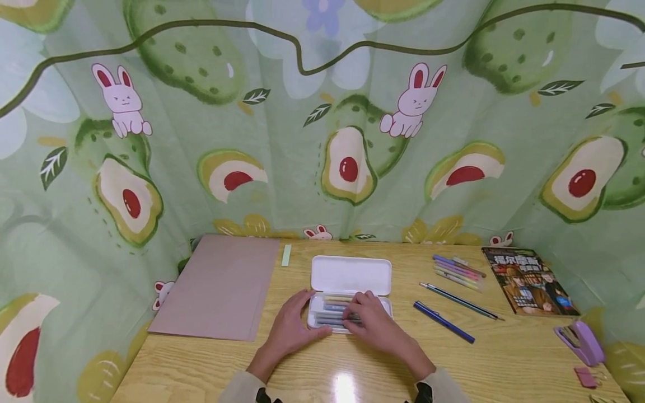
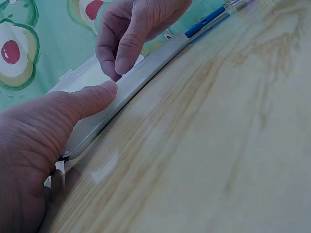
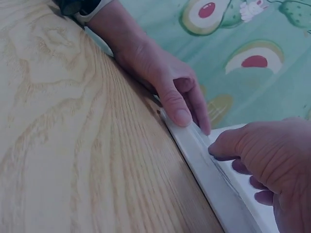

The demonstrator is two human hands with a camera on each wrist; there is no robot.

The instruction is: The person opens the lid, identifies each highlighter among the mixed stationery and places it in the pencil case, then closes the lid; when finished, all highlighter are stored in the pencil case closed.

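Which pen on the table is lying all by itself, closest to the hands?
The dark blue pen, lying alone just right of the pencil case. The pastel pens sit bunched farther back.

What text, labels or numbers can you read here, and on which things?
Book cover: large title characters along its top edge, too blurred to read.
Pencil case, folder, stapler, pens: no print that can be seen.
Nothing else carries text.

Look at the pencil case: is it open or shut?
Open. The pencil case has its lid folded back flat, and pens show inside.
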